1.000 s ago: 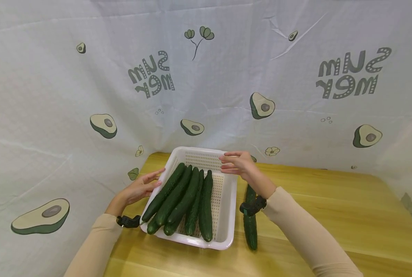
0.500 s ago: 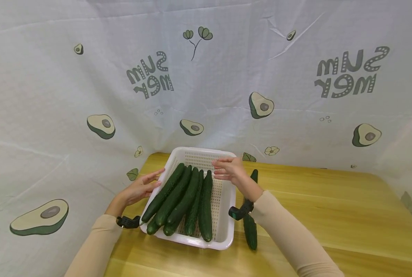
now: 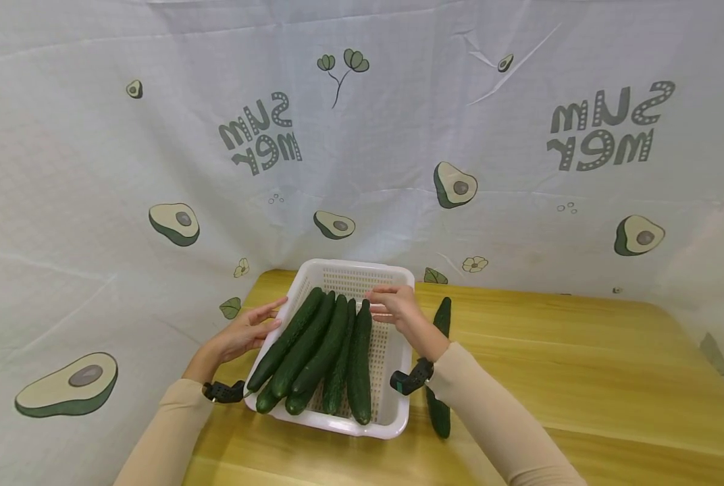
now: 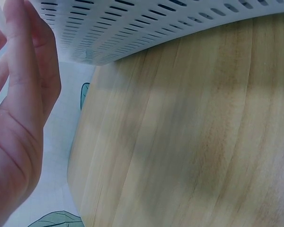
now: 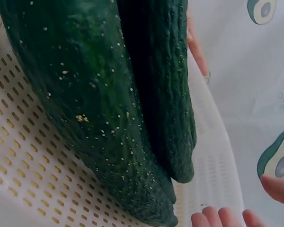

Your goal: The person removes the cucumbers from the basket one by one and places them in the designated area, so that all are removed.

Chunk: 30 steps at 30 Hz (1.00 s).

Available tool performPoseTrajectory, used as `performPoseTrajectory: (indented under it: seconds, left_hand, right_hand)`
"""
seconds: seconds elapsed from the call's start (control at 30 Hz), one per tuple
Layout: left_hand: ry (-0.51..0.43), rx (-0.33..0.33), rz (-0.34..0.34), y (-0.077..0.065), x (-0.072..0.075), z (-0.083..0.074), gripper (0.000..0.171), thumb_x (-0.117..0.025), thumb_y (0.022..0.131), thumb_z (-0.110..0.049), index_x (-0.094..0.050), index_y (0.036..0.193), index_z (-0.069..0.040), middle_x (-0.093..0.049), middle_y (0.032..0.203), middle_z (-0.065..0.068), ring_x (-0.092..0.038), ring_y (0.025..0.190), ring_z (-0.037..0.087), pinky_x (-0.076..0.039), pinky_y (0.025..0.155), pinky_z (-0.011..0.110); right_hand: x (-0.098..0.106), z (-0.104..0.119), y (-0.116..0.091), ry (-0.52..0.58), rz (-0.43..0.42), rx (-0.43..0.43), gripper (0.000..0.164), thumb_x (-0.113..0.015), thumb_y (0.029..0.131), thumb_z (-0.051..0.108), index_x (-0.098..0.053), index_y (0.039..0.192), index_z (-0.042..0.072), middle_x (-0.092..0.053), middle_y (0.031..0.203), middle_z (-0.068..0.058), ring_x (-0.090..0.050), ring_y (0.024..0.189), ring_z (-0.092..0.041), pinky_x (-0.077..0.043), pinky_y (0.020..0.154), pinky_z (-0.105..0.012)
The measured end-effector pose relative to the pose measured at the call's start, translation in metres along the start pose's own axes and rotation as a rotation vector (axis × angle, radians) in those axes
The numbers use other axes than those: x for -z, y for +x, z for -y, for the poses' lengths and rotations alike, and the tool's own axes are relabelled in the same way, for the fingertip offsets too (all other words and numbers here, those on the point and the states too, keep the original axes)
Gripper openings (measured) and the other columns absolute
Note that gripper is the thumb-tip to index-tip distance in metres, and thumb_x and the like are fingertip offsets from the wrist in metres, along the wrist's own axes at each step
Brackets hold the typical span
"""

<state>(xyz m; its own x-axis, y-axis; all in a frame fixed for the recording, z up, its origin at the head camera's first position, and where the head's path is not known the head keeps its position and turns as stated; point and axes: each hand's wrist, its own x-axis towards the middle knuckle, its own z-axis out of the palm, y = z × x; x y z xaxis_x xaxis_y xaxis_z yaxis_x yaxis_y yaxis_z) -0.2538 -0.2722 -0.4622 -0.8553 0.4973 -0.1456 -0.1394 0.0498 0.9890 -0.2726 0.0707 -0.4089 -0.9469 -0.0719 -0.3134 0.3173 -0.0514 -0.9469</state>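
A white plastic basket (image 3: pixel 352 432) holds several dark green cucumbers (image 3: pixel 358 378), leaning mostly toward its left side. My left hand (image 3: pixel 244 333) touches the basket's left rim with extended fingers. In the left wrist view that hand (image 4: pixel 23 94) stands beside the slotted basket wall (image 4: pixel 132 23). Over the basket's far right part is my right hand (image 3: pixel 400 309), its fingertips near the upper end of the rightmost cucumber. Seen from the right wrist, its fingertips (image 5: pixel 222 217) and thumb are spread apart with nothing between them, just past the tips of two cucumbers (image 5: pixel 94 94).
One cucumber (image 3: pixel 440 412) lies on the wooden table (image 3: pixel 556 364) right of the basket, partly behind my right forearm. A pale cloth (image 3: pixel 386 135) printed with avocados hangs behind the table and along its left side.
My right hand has moved left from the basket's right rim to above its inside, near the rightmost cucumber. The left hand and the basket stay in place.
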Motion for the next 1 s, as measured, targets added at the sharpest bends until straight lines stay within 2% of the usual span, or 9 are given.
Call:
performPoseTrajectory:
  seconds: [0.17,0.37,0.6,0.87,0.93,1.0]
  left_hand:
    - [0.003,-0.001,0.007,0.000,0.000,0.000,0.063,-0.049,0.107,-0.011,-0.018,0.161,-0.015,-0.033,0.149,0.019,-0.063,0.099,0.015,-0.058,0.079,0.032]
    - [0.022,-0.007,0.007,0.000,0.000,0.003,0.062,-0.048,0.107,-0.011,-0.018,0.161,-0.015,-0.033,0.147,0.018,-0.063,0.095,0.014,-0.058,0.077,0.030]
    - [0.028,-0.007,-0.001,0.000,0.000,0.003,0.063,-0.049,0.107,-0.012,-0.017,0.161,-0.015,-0.032,0.145,0.017,-0.062,0.097,0.014,-0.058,0.078,0.030]
    - [0.018,0.006,-0.006,0.000,-0.003,0.001,0.064,-0.050,0.106,-0.012,-0.018,0.161,-0.016,-0.027,0.152,0.020,-0.062,0.099,0.014,-0.058,0.079,0.031]
    - [0.017,0.006,-0.006,0.000,-0.003,0.001,0.064,-0.050,0.106,-0.012,-0.018,0.161,-0.016,-0.027,0.153,0.020,-0.062,0.099,0.014,-0.058,0.079,0.031]
    - [0.018,0.004,-0.007,0.000,-0.003,0.000,0.064,-0.050,0.107,-0.012,-0.017,0.161,-0.016,-0.029,0.152,0.020,-0.062,0.100,0.015,-0.058,0.080,0.032]
  right_hand:
    - [-0.003,-0.008,0.000,-0.027,0.004,0.008,0.047,-0.065,0.097,0.008,-0.051,0.138,-0.009,-0.056,0.134,-0.026,-0.054,0.122,-0.045,-0.046,0.100,-0.052]
    - [-0.007,-0.014,0.000,-0.070,-0.029,0.002,0.044,-0.066,0.096,0.008,-0.054,0.135,-0.008,-0.056,0.131,-0.025,-0.053,0.121,-0.045,-0.046,0.101,-0.053]
    - [-0.010,-0.020,-0.001,-0.082,-0.022,-0.029,0.047,-0.066,0.097,0.011,-0.050,0.138,-0.006,-0.048,0.137,-0.026,-0.049,0.121,-0.045,-0.043,0.102,-0.054]
    - [-0.013,-0.027,-0.004,-0.078,-0.024,-0.034,0.052,-0.067,0.096,0.011,-0.047,0.143,-0.002,-0.042,0.142,-0.026,-0.047,0.118,-0.043,-0.046,0.093,-0.052]
    - [-0.014,-0.028,-0.004,-0.090,-0.029,-0.048,0.055,-0.068,0.096,0.012,-0.045,0.145,-0.001,-0.042,0.142,-0.026,-0.050,0.111,-0.038,-0.048,0.088,-0.050]
    - [-0.014,-0.028,-0.003,-0.094,-0.026,-0.066,0.058,-0.068,0.096,0.012,-0.044,0.147,0.000,-0.043,0.143,-0.026,-0.052,0.095,-0.030,-0.049,0.082,-0.046]
